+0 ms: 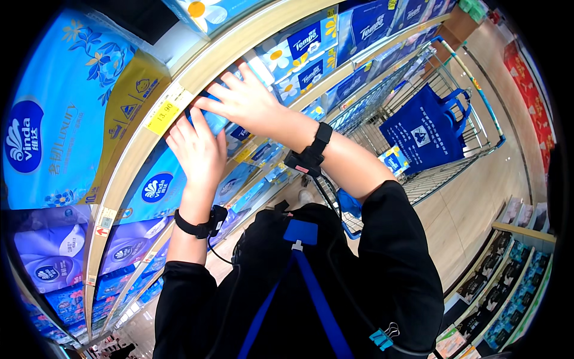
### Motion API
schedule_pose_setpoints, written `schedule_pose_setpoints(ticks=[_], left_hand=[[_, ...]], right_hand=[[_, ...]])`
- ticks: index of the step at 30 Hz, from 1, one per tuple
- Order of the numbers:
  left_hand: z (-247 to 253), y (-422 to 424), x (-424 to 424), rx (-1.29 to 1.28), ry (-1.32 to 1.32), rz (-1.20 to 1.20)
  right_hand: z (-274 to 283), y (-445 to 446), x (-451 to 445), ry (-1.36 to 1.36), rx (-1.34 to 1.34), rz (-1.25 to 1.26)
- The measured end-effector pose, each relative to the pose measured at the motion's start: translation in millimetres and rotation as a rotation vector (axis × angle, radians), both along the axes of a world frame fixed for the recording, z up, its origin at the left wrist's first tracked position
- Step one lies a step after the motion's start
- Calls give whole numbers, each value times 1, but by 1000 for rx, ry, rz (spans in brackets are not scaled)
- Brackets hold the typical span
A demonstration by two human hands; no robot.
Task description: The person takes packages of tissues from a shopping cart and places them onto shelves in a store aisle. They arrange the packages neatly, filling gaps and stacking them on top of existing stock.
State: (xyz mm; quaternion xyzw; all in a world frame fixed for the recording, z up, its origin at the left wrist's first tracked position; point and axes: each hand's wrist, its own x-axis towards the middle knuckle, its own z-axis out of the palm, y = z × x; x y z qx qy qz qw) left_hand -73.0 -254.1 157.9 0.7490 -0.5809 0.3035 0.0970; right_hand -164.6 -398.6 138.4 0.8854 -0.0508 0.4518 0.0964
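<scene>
My left hand (199, 150) reaches to the shelf front under a yellow price tag (162, 117), its fingers spread and its thumb apart. Beyond it, my right hand (246, 101) lies with spread fingers over the shelf, close to the left fingertips. Both are against a blue tissue pack (210, 117), mostly hidden under the hands and the shelf rail (197, 67). No closed grip shows on either hand. Tempo tissue packs (306, 39) stand just past my right fingers. A blue Vinda pack (157, 187) sits beside my left wrist.
A metal shopping cart (437, 179) stands on my right, holding a blue bag (423, 130) and a small tissue pack (394, 160). A large Vinda pack (54, 112) fills the upper shelf at left; purple packs (51, 251) lie nearer. Another stocked shelf (497, 269) curves along the lower right.
</scene>
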Motion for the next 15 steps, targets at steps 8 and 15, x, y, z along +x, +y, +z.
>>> schedule_pose_setpoints(ticks=[8, 15], left_hand=[[-2, -20, 23, 95, 178, 110], [-3, -36, 52, 112, 169, 36]], right_hand=[[-1, -3, 28, -30, 150, -31], [6, -15, 62, 267, 301, -185]])
